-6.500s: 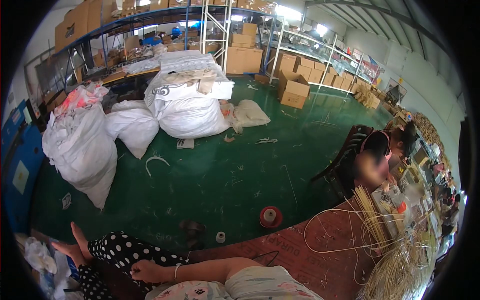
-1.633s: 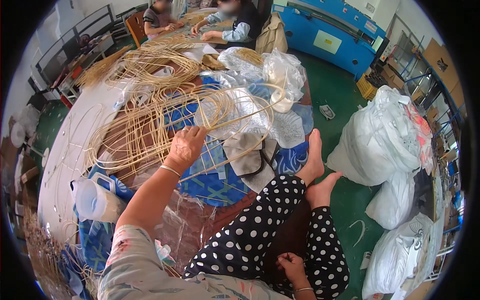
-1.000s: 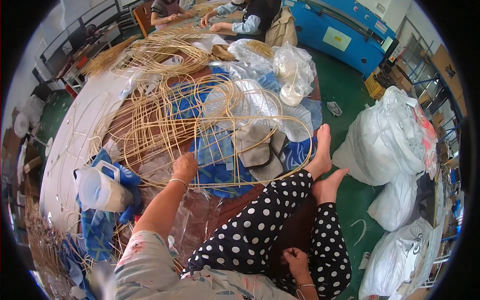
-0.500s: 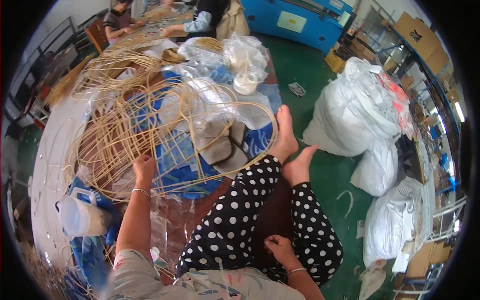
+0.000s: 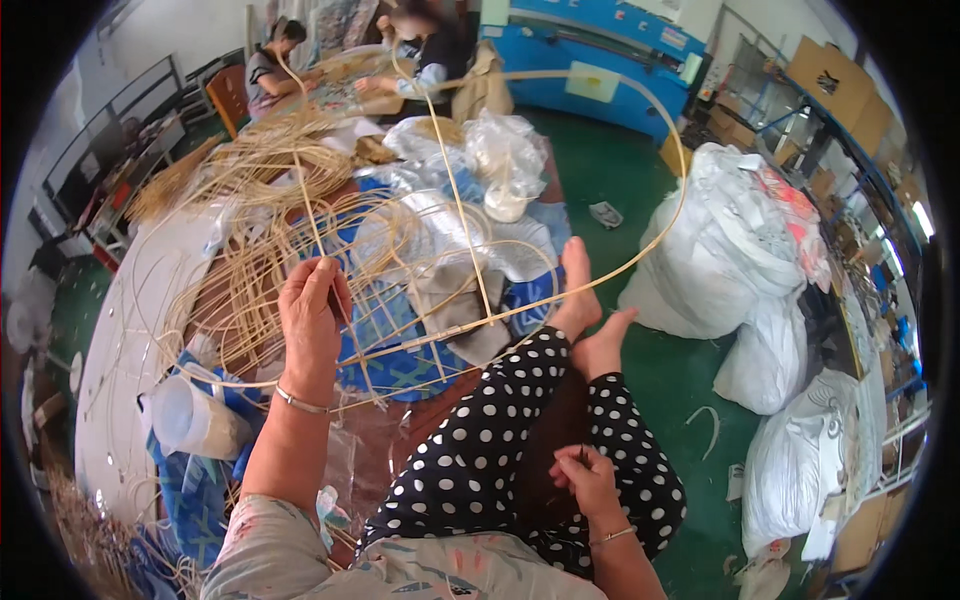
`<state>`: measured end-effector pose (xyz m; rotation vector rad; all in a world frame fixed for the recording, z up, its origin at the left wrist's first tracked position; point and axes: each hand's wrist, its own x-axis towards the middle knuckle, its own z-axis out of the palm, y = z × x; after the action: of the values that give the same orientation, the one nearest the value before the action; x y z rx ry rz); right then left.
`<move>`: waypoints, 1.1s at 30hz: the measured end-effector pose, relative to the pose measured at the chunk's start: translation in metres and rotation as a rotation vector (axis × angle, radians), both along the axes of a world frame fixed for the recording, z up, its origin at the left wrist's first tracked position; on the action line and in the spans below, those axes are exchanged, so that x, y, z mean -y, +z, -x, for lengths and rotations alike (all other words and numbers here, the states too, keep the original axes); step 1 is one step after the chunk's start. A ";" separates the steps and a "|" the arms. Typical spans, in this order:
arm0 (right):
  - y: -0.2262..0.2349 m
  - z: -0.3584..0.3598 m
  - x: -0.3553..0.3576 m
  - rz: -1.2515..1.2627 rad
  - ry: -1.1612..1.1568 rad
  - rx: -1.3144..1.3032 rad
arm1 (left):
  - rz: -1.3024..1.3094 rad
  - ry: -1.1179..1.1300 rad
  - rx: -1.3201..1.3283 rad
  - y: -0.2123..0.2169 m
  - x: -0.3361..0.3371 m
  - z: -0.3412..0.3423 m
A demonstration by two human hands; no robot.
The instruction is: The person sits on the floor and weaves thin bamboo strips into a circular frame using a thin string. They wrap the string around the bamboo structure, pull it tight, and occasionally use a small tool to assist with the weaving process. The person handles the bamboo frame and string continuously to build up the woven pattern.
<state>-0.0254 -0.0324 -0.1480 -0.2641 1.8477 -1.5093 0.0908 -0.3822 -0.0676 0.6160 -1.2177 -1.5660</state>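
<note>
Left hand [image 5: 312, 312]: fingers pinching a round-ended frame [image 5: 470, 326] of pale cane. Right hand [image 5: 590, 480]: fingers curled, contents unclear. Below: patterned blue cloth [image 5: 425, 378].

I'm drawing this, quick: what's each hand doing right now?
Left hand: closed, holding a looped cane frame.
Right hand: partly curled; can't tell if it's holding anything.

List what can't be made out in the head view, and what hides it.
Head view, left hand: palm side of its hold on the cane frame, behind the hand's back.
Head view, right hand: whether it holds anything; curled fingers cover the palm.
Head view, large white sack: contents, behind opaque walls.
Head view, blue machine: upper part, cut off by the top edge.
</note>
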 end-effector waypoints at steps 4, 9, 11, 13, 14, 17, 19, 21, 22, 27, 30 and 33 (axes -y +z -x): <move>0.056 -0.002 0.018 0.498 0.027 -0.188 | 0.023 -0.050 -0.099 0.046 -0.063 0.009; 0.116 -0.012 0.018 0.884 -0.186 -0.203 | 0.101 -0.184 -0.158 0.073 -0.133 0.010; 0.120 -0.012 0.004 0.989 -0.162 -0.207 | 0.091 -0.239 -0.217 0.077 -0.150 0.006; 0.129 -0.019 -0.006 1.063 -0.224 -0.142 | 0.104 -0.294 -0.233 0.079 -0.162 0.001; 0.130 -0.023 -0.010 1.032 -0.235 -0.161 | 0.102 -0.315 -0.235 0.079 -0.167 -0.003; 0.139 -0.033 -0.022 0.929 -0.336 -0.237 | 0.109 -0.361 -0.246 0.081 -0.183 -0.011; 0.140 -0.034 -0.029 0.939 -0.349 -0.266 | 0.136 -0.367 -0.235 0.081 -0.190 -0.015; 0.144 -0.035 -0.036 0.949 -0.357 -0.286 | 0.155 -0.401 -0.200 0.078 -0.192 -0.021; 0.148 -0.036 -0.040 0.953 -0.360 -0.294 | 0.147 -0.411 -0.198 0.080 -0.195 -0.021; 0.154 -0.035 -0.053 0.905 -0.387 -0.339 | 0.135 -0.456 -0.183 0.091 -0.206 -0.018; 0.158 -0.032 -0.062 0.984 -0.370 -0.355 | 0.184 -0.485 -0.232 0.097 -0.209 -0.009; 0.160 -0.026 -0.070 1.055 -0.311 -0.415 | 0.167 -0.544 -0.222 0.108 -0.209 -0.006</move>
<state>0.0002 0.0376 0.0117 -0.8506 1.2116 -2.7164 0.0964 -0.1734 0.0408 -0.0110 -1.3961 -1.8889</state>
